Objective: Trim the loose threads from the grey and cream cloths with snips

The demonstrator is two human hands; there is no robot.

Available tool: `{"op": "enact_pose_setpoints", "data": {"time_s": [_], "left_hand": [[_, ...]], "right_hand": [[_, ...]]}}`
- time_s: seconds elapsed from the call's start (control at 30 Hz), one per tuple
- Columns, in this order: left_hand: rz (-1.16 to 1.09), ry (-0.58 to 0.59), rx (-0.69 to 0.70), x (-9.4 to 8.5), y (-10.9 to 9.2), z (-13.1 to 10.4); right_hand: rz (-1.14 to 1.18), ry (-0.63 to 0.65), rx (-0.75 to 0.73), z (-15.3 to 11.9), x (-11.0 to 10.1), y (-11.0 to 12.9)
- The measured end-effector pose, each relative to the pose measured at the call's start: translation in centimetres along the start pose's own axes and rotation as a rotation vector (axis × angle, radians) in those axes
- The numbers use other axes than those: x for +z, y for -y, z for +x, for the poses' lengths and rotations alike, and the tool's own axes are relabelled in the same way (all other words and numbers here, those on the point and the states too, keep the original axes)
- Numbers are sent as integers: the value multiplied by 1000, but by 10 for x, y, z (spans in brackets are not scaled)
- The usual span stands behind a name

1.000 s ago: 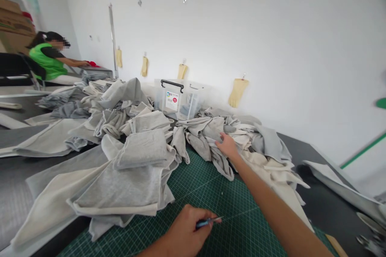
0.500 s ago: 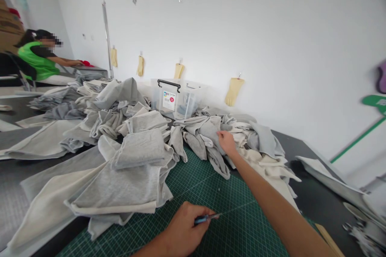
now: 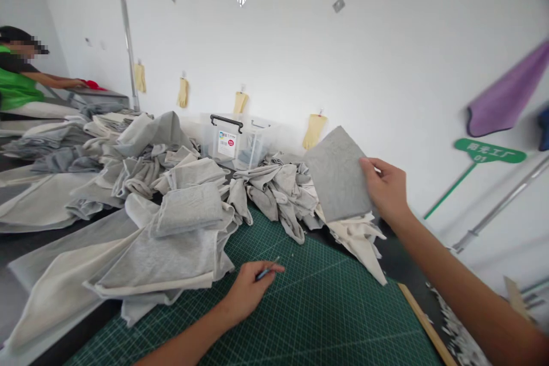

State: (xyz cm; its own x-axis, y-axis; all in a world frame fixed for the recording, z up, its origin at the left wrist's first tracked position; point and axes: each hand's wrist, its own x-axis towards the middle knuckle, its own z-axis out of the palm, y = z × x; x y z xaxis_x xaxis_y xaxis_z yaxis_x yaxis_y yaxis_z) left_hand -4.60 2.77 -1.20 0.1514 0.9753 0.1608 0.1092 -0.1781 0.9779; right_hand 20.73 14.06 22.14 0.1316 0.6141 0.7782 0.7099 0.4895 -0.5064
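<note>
Raised over the right end of the cloth heap, my right hand (image 3: 386, 186) pinches the edge of a flat grey cloth (image 3: 341, 177). My left hand (image 3: 253, 289) is closed around a small blue-handled tool (image 3: 266, 270) with a thin metallic tip, low over the green cutting mat (image 3: 309, 314). Crumpled grey and cream cloths (image 3: 278, 189) lie at the mat's far edge. To the left of my left hand, a folded grey cloth (image 3: 189, 210) rests on a stack of larger grey cloth pieces (image 3: 167, 263).
A clear plastic box (image 3: 226, 146) with a black handle stands behind the heap. More cloths (image 3: 68, 148) cover the table's left side. A wooden strip (image 3: 426, 326) lies along the mat's right edge. At far left sits a person in a green vest (image 3: 17, 83).
My right hand has moved right and up from the heap with the flat grey cloth. My left hand has shifted slightly left and farther forward with the tool. The view has turned right.
</note>
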Motion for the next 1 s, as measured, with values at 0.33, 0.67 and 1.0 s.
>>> {"op": "enact_pose_setpoints", "data": {"time_s": [0.33, 0.67, 1.0], "left_hand": [[-342, -70, -107, -7, 8, -4], [-133, 21, -39, 3, -5, -35], [45, -9, -5, 7, -22, -43]], "right_hand": [[414, 237, 814, -205, -95, 23], [221, 305, 793, -332, -136, -16], [-227, 525, 446, -366, -144, 14]]}}
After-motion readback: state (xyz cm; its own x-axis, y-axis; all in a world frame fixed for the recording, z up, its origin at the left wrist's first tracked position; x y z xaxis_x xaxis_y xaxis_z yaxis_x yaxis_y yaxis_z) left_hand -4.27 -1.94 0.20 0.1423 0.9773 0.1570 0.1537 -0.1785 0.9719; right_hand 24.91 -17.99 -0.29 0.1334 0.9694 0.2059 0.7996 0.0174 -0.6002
